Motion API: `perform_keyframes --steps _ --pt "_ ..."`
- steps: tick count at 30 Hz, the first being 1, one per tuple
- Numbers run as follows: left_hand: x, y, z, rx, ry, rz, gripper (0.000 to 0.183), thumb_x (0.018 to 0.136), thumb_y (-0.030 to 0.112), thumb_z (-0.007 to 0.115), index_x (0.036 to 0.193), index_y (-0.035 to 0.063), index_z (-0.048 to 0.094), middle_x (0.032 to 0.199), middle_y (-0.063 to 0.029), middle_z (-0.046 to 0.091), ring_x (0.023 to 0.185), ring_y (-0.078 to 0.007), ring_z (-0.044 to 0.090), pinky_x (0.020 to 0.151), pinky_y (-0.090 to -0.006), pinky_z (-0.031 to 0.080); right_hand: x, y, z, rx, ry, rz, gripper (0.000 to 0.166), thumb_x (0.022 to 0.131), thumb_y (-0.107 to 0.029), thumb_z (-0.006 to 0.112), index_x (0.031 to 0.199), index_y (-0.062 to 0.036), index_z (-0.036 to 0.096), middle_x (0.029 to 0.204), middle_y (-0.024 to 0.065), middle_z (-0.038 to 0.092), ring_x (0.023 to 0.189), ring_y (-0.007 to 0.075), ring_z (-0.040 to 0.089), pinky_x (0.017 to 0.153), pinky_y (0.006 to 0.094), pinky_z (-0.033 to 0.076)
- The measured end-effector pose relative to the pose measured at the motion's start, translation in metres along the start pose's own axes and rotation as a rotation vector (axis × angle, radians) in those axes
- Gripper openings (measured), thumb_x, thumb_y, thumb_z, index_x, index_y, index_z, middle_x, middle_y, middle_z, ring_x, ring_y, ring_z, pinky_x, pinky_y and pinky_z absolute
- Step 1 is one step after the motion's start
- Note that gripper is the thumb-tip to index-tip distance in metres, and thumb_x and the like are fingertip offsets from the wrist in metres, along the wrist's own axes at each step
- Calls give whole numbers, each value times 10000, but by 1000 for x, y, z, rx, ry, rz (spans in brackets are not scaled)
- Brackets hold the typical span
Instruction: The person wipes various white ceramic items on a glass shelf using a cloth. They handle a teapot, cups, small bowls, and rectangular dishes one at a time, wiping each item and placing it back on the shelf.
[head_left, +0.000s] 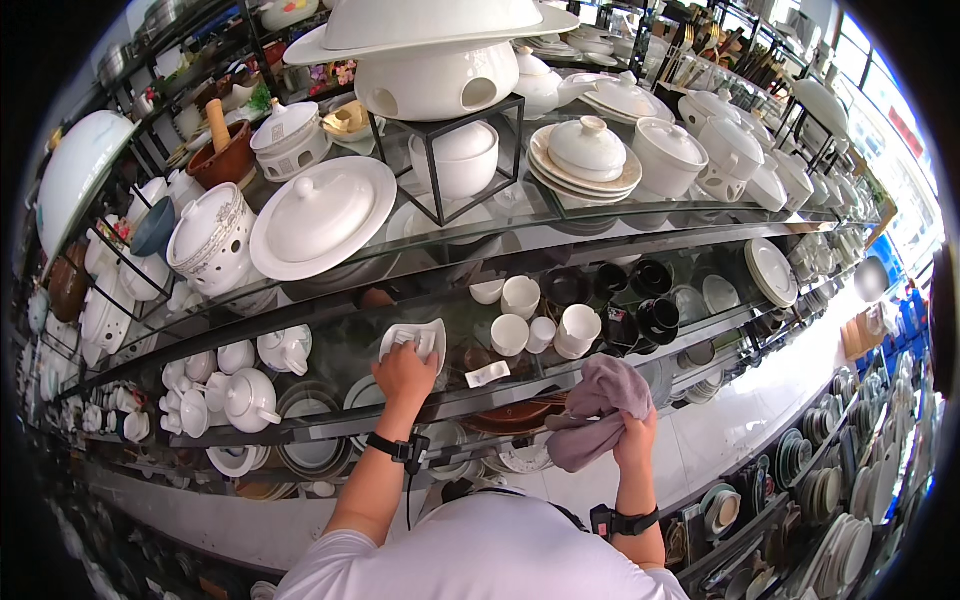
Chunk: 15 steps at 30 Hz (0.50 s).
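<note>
My left hand (405, 377) reaches over the near side of a white ceramic dish (439, 330) on the glass middle shelf. Its fingers touch small white ceramic pieces (424, 343) in the dish; whether they grip one is hidden by the hand. Bunched in my right hand (637, 439) is a mauve cloth (600, 412), held in front of the shelf edge. Between the two hands, a small white ceramic rest (487, 373) lies near the shelf's front. White cups (579, 328) and black cups (658, 319) stand farther right.
White teapots (251, 397) stand left on the same shelf. Above, the glass top shelf holds a lidded oval dish (322, 217), a black metal stand (442, 180) and lidded pots (670, 157). Plates (311, 427) sit below. Another rack of plates (821, 491) is at right.
</note>
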<state>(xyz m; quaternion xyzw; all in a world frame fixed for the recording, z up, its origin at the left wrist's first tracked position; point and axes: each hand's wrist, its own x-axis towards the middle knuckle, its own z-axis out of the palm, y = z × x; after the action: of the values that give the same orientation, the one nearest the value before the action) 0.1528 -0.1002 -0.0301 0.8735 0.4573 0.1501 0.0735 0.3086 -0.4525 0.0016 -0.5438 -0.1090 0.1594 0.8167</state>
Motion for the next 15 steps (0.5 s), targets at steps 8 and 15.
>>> perform_keyframes --steps 8,15 --pt "9 -6 7 -55 -63 -5 368 780 389 776 1013 105 791 1014 -123 765 895 -346 713 844 -493 494 -3 0 0 -52 -6 -9 556 845 -90 627 1385 39 588 1304 100 681 1211 210 641 1078 357 464" --pt "2 -9 -9 -349 135 24 345 780 323 779 1023 78 781 982 -152 717 851 -344 711 766 -468 554 -13 5 -1 49 3 -13 555 906 -105 578 1442 34 534 1399 134 631 1287 248 606 1125 392 441"
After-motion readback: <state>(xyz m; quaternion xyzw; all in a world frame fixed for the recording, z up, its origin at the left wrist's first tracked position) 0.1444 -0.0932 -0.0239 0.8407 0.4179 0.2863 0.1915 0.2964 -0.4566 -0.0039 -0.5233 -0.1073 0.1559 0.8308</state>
